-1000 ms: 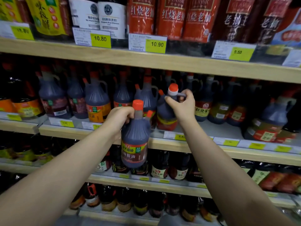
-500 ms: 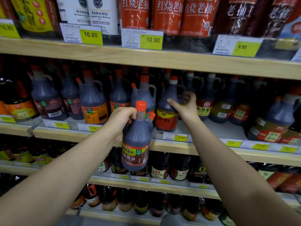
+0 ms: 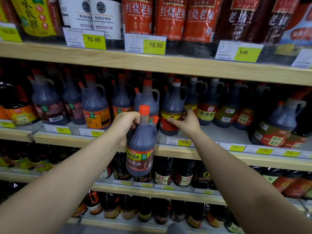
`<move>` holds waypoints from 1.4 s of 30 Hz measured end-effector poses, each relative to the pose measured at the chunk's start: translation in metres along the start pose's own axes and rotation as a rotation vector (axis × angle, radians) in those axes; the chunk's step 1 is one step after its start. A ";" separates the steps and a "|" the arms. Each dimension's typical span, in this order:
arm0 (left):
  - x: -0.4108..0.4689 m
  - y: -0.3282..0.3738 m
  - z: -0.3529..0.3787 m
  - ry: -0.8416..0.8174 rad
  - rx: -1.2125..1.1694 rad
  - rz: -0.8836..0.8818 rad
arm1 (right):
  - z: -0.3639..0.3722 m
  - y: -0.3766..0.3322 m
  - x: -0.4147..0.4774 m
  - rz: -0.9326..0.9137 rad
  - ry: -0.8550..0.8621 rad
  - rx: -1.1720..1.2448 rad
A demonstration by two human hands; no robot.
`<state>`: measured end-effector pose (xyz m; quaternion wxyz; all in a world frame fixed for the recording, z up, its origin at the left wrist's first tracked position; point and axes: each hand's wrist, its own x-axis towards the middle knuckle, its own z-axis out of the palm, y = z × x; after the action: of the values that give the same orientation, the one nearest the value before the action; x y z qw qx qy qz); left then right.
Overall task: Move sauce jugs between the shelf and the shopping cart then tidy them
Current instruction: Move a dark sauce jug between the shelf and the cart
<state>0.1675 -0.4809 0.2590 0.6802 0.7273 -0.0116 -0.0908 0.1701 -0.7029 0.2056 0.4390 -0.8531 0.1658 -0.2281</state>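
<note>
Our left hand gripped the orange-capped soy sauce jug high up, with the fingers curled tight round its neck just under the cap. The jug hung upright in the air in front of the edge of the middle shelf, clear of the board. Its brown and green label faced us.

Our right hand reached further in and held the red-labelled jug, which stood on the middle shelf just right of the held one. The thumb lay across the front of its yellow and red label, and the fingers were bent round its right side. We could not tell how firmly they closed behind it. This jug stood upright, its base on the board behind the 5.80 price tag.

A row of dark handled jugs ran along the same shelf to the left, and more stood to the right. On the upper shelf stood tall red-labelled bottles, with the 10.80 tag, the 10.90 tag and the 9.50 tag along its edge. Smaller dark bottles filled the shelf below.
</note>
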 end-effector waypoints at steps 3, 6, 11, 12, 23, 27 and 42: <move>-0.002 0.001 -0.001 -0.006 0.002 -0.008 | -0.001 0.000 -0.007 0.026 -0.028 -0.010; -0.008 0.007 -0.003 -0.020 0.013 -0.022 | -0.002 0.004 -0.021 0.032 -0.037 -0.029; -0.028 0.028 0.000 -0.120 0.024 -0.077 | -0.017 -0.010 -0.061 0.036 0.022 -0.020; -0.035 0.035 0.000 -0.152 0.057 -0.094 | -0.019 -0.014 -0.074 0.028 0.025 -0.016; -0.110 0.067 0.007 -0.519 0.114 -0.334 | 0.014 -0.060 -0.205 0.146 -0.092 -0.103; -0.129 0.073 0.010 -0.583 0.041 -0.378 | 0.017 -0.076 -0.216 0.266 0.138 -0.127; -0.062 0.034 0.020 -0.447 0.353 -0.144 | -0.066 -0.007 -0.159 0.064 0.242 0.033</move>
<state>0.1072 -0.4945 0.2988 0.5155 0.7953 -0.1250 -0.2933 0.0020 -0.6665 0.2068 0.4368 -0.8063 0.2407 -0.3179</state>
